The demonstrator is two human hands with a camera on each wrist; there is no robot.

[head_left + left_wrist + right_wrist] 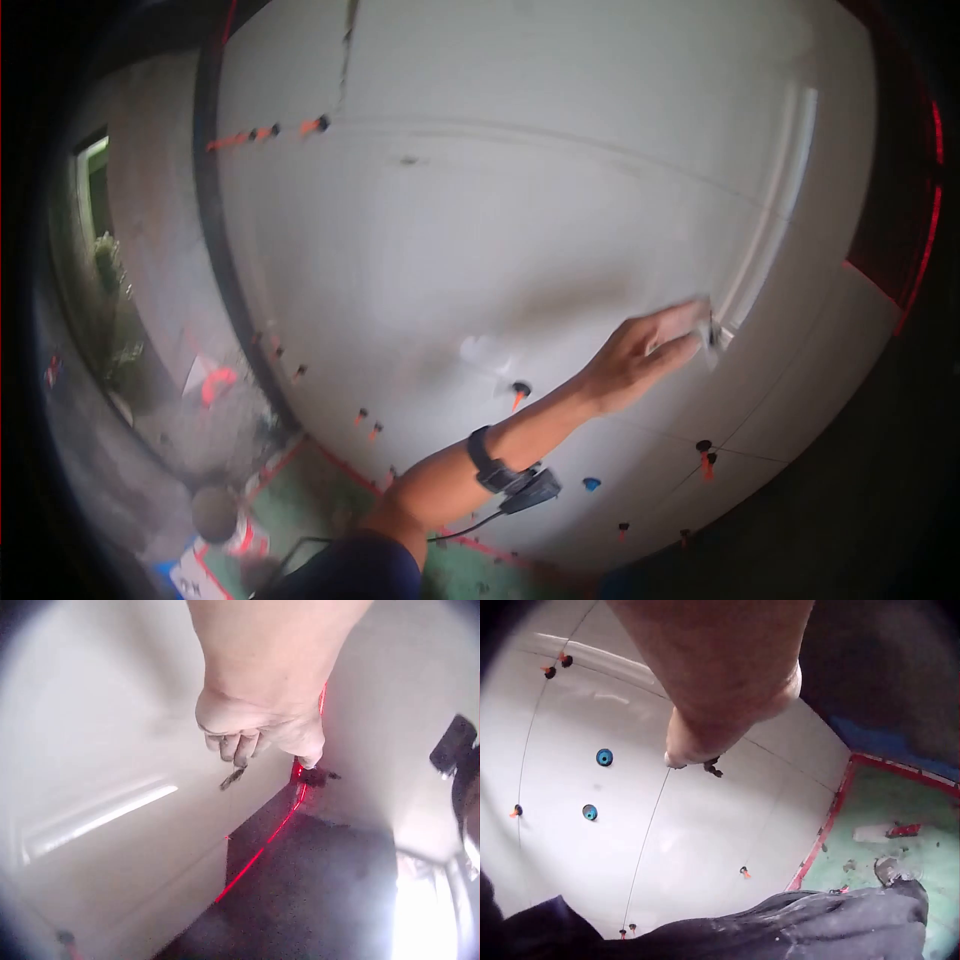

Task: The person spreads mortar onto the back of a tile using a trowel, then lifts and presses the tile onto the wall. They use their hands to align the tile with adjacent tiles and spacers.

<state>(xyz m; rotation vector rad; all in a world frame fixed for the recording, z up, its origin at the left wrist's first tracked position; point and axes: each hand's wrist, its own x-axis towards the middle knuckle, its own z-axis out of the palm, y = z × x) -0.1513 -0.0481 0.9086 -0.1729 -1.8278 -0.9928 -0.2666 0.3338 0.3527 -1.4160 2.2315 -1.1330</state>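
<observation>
In the head view one arm reaches right across a large pale panel (pixel 400 230), with my left hand (pixel 640 355) at its end. Finger and thumb pinch a small, blurred grey object (pixel 713 335). From the left wrist, the left hand (pixel 259 727) shows curled fingers above a small dark piece (pixel 232 778); what it is cannot be told. My right hand (pixel 720 720) appears only in the right wrist view, its fingers mostly hidden behind the palm. A dark piece (pixel 714 768) shows just below it; whether the hand holds it is unclear.
Orange-and-black clips (pixel 705 458) sit along the panel joints, and a blue round cap (pixel 592 484) lies between them. Red laser light (pixel 259 855) crosses a dark gap by the panel edge. Red tape borders green flooring (pixel 885 802). Dark clothing (pixel 780 930) fills the right wrist view's lower edge.
</observation>
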